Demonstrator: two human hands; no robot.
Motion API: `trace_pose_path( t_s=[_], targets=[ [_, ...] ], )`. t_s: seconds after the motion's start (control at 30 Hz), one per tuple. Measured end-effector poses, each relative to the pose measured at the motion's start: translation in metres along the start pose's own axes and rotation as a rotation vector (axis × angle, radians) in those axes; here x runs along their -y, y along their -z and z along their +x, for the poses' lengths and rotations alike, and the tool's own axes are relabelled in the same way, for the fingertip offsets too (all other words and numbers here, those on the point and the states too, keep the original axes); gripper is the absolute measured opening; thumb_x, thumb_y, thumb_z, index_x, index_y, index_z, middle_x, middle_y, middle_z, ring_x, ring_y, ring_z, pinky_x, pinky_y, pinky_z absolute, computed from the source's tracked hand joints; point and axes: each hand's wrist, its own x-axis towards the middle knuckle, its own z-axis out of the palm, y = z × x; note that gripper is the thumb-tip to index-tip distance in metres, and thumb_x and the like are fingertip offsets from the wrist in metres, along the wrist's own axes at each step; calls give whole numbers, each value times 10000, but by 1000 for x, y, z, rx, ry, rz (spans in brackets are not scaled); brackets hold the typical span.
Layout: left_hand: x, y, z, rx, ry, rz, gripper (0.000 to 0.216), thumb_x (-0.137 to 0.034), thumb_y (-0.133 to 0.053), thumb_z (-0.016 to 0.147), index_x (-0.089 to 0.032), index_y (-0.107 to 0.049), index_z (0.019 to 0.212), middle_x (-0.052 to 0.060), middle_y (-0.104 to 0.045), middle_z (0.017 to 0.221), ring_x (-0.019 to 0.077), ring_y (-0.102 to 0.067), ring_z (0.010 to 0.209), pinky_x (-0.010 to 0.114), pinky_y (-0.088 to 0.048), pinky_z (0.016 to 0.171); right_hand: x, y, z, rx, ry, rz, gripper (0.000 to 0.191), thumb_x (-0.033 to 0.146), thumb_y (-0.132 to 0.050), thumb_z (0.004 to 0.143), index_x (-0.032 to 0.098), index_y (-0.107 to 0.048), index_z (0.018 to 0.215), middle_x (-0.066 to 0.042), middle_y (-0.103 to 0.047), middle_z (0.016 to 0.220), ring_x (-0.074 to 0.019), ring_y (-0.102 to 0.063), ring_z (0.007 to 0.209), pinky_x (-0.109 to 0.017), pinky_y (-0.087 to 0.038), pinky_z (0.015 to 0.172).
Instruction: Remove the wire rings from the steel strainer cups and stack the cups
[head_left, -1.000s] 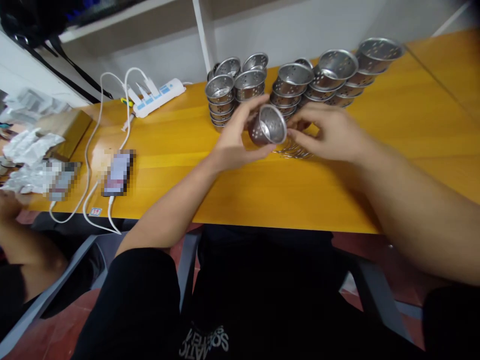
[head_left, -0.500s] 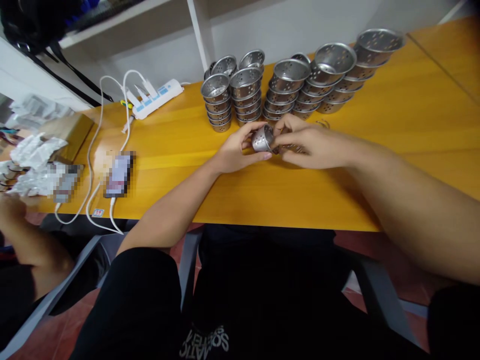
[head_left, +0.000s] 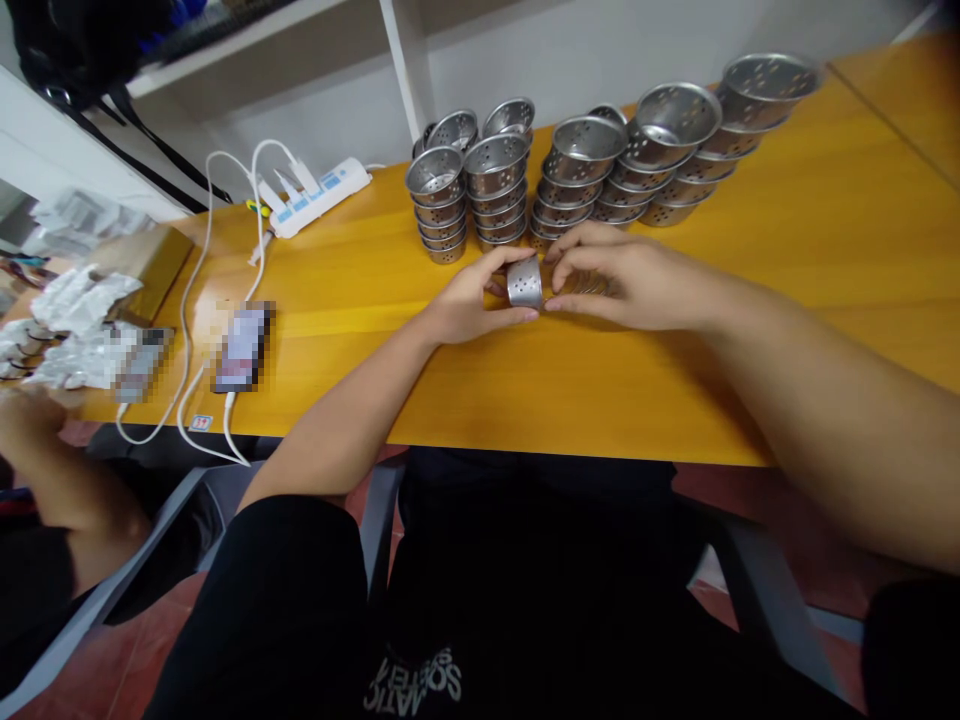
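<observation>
My left hand (head_left: 469,302) holds a small perforated metal cup (head_left: 524,283) on its side between thumb and fingers, just above the table. Close to the cup's right end is my right hand (head_left: 615,275), its thumb and fingers apart with nothing visible between them. Whether its fingertips touch the cup I cannot tell. Thin wire-like metal pieces (head_left: 592,284) show partly under the right hand, mostly hidden by it. Behind both hands stand several stacks of similar perforated metal cups, among them a left stack (head_left: 436,215), a middle stack (head_left: 497,190) and a leaning right stack (head_left: 720,140).
A white power strip (head_left: 322,197) with plugs and cables lies at the back left of the yellow table (head_left: 360,330). Two phones, one a charging phone (head_left: 241,350), rest further left. Beyond are plastic-wrapped packets (head_left: 82,300), a cardboard box (head_left: 161,265) and another person's arm (head_left: 71,480).
My right hand's fingers have come out of the cup's mouth and spread slightly to the right. The cup has turned a little in my left hand, now showing more of its side.
</observation>
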Motion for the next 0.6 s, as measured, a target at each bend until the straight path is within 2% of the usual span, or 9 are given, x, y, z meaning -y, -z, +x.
trace_pose_path(
  t_s=[0.17,0.27,0.4,0.5,0.6],
  targets=[
    [1,-3,0,28,-48,-74,976,-793,-1041,1027,-263,-651,1749,204,-739,1833,444,-777,1700,640,-686,1456,3,3,0,6,2,-15,504,901,-801,1131,410,-912,1152,-135,-832,1418,-488,-786,1382,-757,-653,1268],
    [2,-3,0,64,-24,-123,1002,-847,-1059,985,-292,-638,1705,189,-761,1791,432,-798,1677,641,-653,1487,8,4,0,9,-3,-16,546,940,-779,1124,406,-892,1123,-143,-827,1395,-484,-793,1353,-751,-667,1257],
    [-2,2,-2,99,-34,-169,1076,-916,-1063,931,-307,-598,1687,218,-729,1780,431,-793,1667,604,-697,1409,15,2,3,25,7,-21,562,932,-775,1131,377,-853,1093,-148,-826,1379,-464,-811,1314,-728,-684,1212],
    [-6,8,-5,105,-19,-142,1119,-786,-1117,910,-337,-550,1764,212,-647,1875,428,-761,1705,572,-708,1382,18,-1,5,5,8,-12,551,883,-796,1136,338,-838,1066,-164,-836,1386,-466,-816,1332,-725,-678,1219],
    [-8,14,-9,167,-20,-144,1041,-571,-1101,898,-315,-587,1766,189,-720,1801,404,-825,1591,563,-718,1348,21,0,6,62,-1,88,534,871,-841,1124,345,-846,1029,-142,-860,1365,-438,-827,1294,-710,-685,1217]
  ],
)
